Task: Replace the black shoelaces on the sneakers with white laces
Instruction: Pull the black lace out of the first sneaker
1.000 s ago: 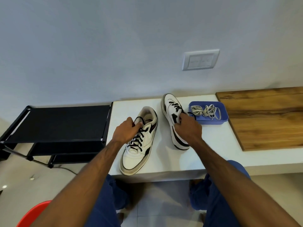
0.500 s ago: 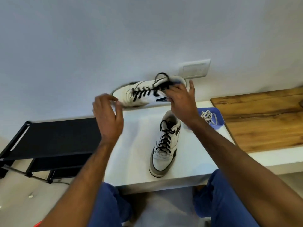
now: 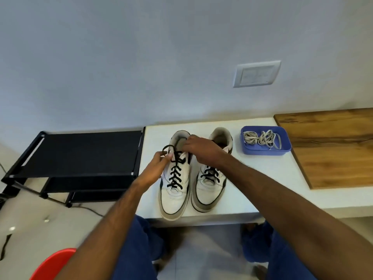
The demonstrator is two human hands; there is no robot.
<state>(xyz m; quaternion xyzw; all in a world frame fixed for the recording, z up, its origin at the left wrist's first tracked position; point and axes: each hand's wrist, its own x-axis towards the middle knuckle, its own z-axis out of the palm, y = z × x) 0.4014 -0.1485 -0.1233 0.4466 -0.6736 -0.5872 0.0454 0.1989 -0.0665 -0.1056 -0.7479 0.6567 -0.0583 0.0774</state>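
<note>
Both sneakers stand side by side on the white table [image 3: 252, 190], toes toward me, heels toward the wall. My left hand [image 3: 156, 166] sits at the outer side of the left sneaker [image 3: 174, 190], level with the top eyelets; thumb and forefinger pinch a loop of its black lace [image 3: 175, 172], and the loop arcs up and away from the shoe. My right hand [image 3: 201, 150] lies over the collar of the same sneaker, fingers curled onto the tongue [image 3: 179, 143] at the top of the lacing. Whether it also holds a lace end I cannot tell; the fingers hide it. My right forearm crosses above the right sneaker [image 3: 212, 190], whose black lace shows below the wrist, threaded.

The white laces [image 3: 260, 138] lie coiled in the blue tray [image 3: 266, 151], just right of the right sneaker and well apart from either hand. A wooden board [image 3: 333, 150] sits right of the tray; a black rack [image 3: 80, 152] stands left of the table.

Change from half a second ago: then my right hand held one sneaker up in the air, sideways against the wall, with the left hand free below it. Now that shoe is down on the table beside its pair and both hands are at its lacing.

No brand, label or readable writing on the shoes, tray or wall switch plate [image 3: 257, 73].
</note>
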